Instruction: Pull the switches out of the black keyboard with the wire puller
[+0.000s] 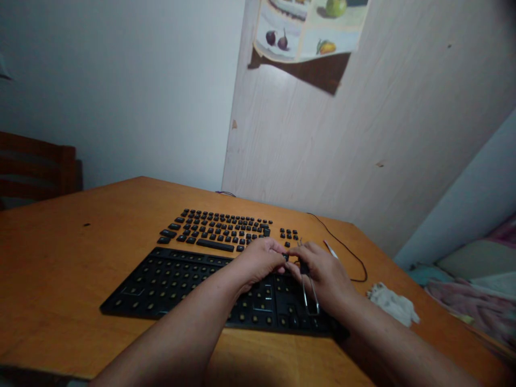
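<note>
A small black keycap [285,257] is getting pinched between both hands, right over the far right part of the stripped keyboard base [169,282]. Left hand [258,263] is gripping it from the left, right hand [322,271] from the right while also holding a wire keycap puller [309,295] pointing toward the near edge. Pulled keycaps [217,228] are sitting in rows further back on the tabletop [60,258].

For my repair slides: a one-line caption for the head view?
Both hands pinch a keycap above a stripped keyboard; removed keycaps lie arranged on the table.
</note>
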Demonstrator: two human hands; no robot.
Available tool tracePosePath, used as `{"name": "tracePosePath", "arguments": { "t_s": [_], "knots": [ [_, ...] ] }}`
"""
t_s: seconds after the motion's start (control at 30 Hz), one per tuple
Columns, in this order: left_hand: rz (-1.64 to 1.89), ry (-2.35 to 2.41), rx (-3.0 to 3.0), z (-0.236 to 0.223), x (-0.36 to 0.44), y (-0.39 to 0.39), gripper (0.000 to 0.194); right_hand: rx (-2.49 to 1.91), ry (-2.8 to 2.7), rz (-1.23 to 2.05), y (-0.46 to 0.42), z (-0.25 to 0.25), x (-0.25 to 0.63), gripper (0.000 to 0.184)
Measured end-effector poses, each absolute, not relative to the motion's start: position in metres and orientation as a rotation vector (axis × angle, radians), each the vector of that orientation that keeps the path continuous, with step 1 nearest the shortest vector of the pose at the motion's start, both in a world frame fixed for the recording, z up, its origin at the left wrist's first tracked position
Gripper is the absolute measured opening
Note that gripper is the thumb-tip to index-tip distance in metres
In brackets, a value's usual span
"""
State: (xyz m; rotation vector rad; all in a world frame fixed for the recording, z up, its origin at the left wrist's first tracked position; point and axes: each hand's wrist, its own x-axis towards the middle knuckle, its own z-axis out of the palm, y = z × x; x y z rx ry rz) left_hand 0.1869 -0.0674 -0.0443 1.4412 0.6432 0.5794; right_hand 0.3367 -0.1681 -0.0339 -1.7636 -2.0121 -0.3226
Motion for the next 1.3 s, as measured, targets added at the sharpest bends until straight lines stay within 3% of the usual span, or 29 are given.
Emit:
{"name": "tracePosePath", "arguments": {
  "t_s": [0.43, 1.3],
  "knots": [
    [0.872, 0.787, 1.349, -0.037, 0.183, -0.054, 0.024, -1.984, -1.796, -0.315, -0.111, -0.032, 0.399, 0.026],
    [0.926, 0.843, 1.352, -0.028, 0.18, -0.056, 0.019, -2.237, -2.072, -0.301, -0.091, -0.042, 0.372, 0.031]
  ]
}}
